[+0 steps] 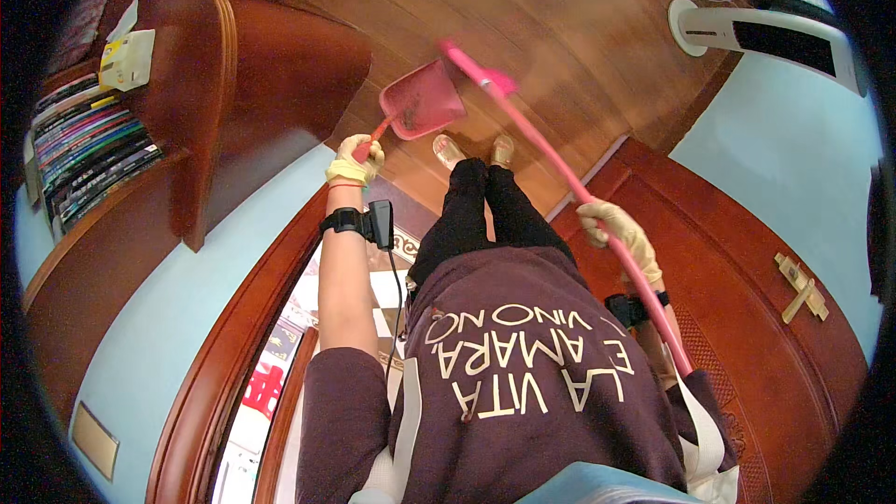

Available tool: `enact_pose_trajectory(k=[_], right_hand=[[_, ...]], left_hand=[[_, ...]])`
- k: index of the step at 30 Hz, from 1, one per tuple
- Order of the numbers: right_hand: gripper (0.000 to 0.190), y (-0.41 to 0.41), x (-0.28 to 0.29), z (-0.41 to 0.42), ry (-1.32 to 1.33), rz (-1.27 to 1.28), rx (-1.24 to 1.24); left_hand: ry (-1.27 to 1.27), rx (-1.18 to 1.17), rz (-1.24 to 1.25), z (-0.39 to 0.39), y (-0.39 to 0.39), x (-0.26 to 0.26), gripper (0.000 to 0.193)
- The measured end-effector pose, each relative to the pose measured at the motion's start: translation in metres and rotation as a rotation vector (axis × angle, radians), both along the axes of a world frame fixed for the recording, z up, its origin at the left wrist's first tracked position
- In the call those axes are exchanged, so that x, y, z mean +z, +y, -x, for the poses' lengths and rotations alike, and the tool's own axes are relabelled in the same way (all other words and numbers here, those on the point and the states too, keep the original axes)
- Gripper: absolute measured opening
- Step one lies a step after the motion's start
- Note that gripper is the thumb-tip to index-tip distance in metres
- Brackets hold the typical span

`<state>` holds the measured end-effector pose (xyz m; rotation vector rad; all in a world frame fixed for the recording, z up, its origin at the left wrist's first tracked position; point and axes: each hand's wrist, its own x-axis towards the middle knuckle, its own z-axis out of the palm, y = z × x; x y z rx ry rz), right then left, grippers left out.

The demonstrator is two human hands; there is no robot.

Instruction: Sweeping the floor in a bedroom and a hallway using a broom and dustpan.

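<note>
My left hand (357,158), in a pale glove, grips the red handle of a pink plastic dustpan (425,99). Dark dust or hair lies in the pan, close to the wooden floor in front of my feet. In its own pale glove, my right hand (616,229) is wrapped around the long pink handle of a broom (539,140). That handle slants from beside my right arm to the broom head (498,80), which looks blurred and sits just right of the pan's front edge. Whether the bristles touch the floor cannot be made out.
A wooden cabinet (287,63) stands left, with a shelf of books (98,154) and a tissue box (127,59). A carved wooden door (714,259) with a metal handle (801,288) is at right. Beyond it stands a white tower appliance (763,38). The doorframe (231,350) rises at left.
</note>
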<state>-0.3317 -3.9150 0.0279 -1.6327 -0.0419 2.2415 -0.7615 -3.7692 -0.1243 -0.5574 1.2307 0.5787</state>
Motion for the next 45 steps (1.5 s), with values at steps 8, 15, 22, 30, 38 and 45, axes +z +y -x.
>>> enact_pose_trajectory(k=[8, 15, 22, 30, 38, 45], right_hand=[[0.021, 0.001, 0.039, 0.035, 0.173, 0.103, -0.019], [0.022, 0.03, 0.068, 0.019, -0.036, 0.044, 0.177], [0.02, 0.115, 0.042, -0.037, -0.19, -0.062, 0.382], [0.013, 0.265, 0.052, -0.038, -0.422, -0.206, 0.983], [0.009, 0.298, 0.008, -0.018, -0.304, -0.142, 1.111], [0.025, 0.212, -0.01, 0.01, 0.007, 0.226, 1.006]], left_hand=[[0.0, 0.067, 0.017, 0.0, 0.001, -0.01, 0.01], [-0.025, 0.074, 0.07, 0.002, -0.014, 0.003, 0.011], [0.064, 0.144, -0.051, -0.008, -0.079, 0.042, 0.014], [0.143, 0.538, 0.012, -0.049, -0.176, 0.042, 0.013], [0.401, 0.787, -0.005, -0.104, -0.251, 0.047, 0.01], [0.374, 1.098, -0.007, -0.118, -0.281, 0.028, 0.01]])
